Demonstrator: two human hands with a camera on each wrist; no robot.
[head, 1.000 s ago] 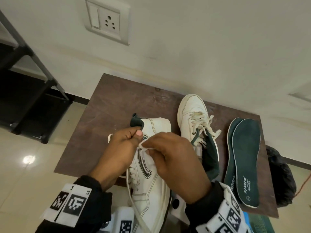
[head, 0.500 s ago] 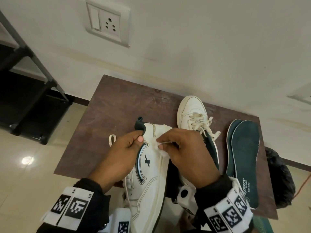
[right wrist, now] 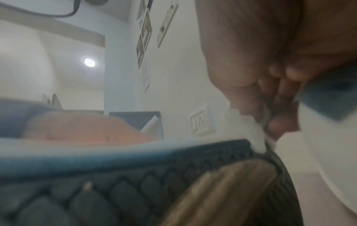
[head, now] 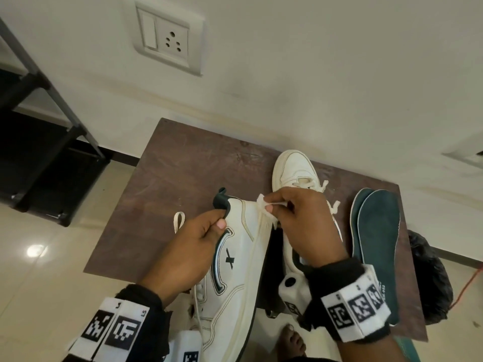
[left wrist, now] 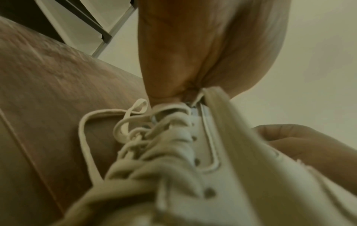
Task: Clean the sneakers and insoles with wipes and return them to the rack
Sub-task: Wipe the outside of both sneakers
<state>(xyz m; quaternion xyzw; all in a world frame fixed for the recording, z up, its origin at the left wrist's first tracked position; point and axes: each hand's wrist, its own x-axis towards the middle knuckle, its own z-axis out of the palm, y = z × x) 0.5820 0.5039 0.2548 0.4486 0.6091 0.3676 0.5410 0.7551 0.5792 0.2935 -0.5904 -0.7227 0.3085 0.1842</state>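
Observation:
My left hand (head: pixel 209 231) grips the collar of a white sneaker with dark green trim (head: pixel 235 270), tipped on its side above the table's front edge. In the left wrist view that hand (left wrist: pixel 193 68) pinches the sneaker (left wrist: pixel 212 160) above its laces. My right hand (head: pixel 295 218) pinches a small white wipe (head: pixel 264 202) against the sneaker's sole edge near the heel. The right wrist view shows the wipe (right wrist: pixel 249 130) on the dark treaded sole (right wrist: pixel 135 175). The second white sneaker (head: pixel 292 171) stands on the table behind my right hand. Two dark green insoles (head: pixel 376 231) lie overlapped at the right.
The brown table (head: pixel 183 165) stands against a white wall with a switch and socket plate (head: pixel 167 40). A black shoe rack (head: pixel 39 113) is at the left on the tiled floor. A black bag (head: pixel 428 278) sits right of the table. A bare foot (head: pixel 290 340) shows below.
My right hand with the wipe has slid along the sole edge toward the heel, away from me. The sneaker has rolled so its logo side faces up; my left hand keeps its grip.

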